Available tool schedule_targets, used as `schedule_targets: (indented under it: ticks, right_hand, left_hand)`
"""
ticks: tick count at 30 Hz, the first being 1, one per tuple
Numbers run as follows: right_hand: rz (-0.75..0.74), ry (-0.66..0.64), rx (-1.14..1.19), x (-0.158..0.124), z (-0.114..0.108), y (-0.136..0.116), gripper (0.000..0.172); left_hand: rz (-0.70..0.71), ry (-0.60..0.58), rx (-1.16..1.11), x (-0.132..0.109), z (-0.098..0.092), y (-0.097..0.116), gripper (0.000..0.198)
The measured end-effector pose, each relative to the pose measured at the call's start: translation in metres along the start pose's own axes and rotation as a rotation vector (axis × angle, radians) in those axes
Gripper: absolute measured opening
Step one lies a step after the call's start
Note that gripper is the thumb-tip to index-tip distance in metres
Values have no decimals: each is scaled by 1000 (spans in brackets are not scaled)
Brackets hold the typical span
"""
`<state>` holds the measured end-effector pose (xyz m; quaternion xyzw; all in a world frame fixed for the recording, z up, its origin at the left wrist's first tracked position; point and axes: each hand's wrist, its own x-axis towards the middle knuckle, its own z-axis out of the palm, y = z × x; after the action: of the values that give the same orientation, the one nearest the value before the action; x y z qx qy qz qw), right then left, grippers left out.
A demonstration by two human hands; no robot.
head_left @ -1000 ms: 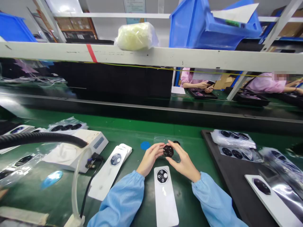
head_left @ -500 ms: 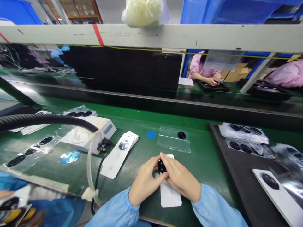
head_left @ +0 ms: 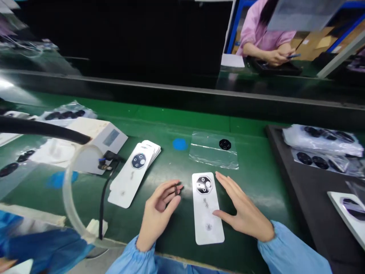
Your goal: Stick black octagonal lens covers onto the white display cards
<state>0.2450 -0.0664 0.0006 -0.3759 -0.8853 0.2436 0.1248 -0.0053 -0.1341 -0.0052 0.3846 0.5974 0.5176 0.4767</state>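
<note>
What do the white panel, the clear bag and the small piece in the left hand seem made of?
White panel: likely plastic or coated glass, smooth; smudges and soft sheen show. Clear bag: thin glossy plastic film; the green mat shows through. Small piece in the left hand: dark, too small to tell.

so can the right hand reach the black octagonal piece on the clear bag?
Probably yes. The right hand lies open beside the white cover, and only bare green mat separates it from the black octagonal piece on the clear bag.
</note>
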Motion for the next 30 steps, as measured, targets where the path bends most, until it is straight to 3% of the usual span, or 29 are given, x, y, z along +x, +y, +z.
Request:
schedule_targets:
  ticks: [3, 8, 12, 15, 23, 25, 30]
  right_hand:
    - [-26, -72, -22, 4, 7, 6, 84]
    - [-76, -84, -152, 8, 15, 3, 88]
    - [-89, -79, -156, 9, 16, 6, 85]
    - [-90, -73, -146, 9, 17, 8, 84]
    - [-82, -77, -119, 10, 17, 6, 82]
    - [-91, -75, -115, 10, 16, 7, 81]
    - [-91, -80, -114, 10, 16, 7, 81]
  left_hand:
    - [-19, 82, -109, 2, -2, -4, 36]
    - [-149, 228, -239, 3, -9, -4, 27]
    - [-256, 340, -270, 5, -17, -3, 39]
    - [-324, 345, -249, 5, -20, -1, 49]
    - [-386, 457, -160, 4, 1, 18, 40]
    - [-383, 454, -135, 3, 1, 17, 39]
    - [-204, 291, -121, 2, -17, 0, 40]
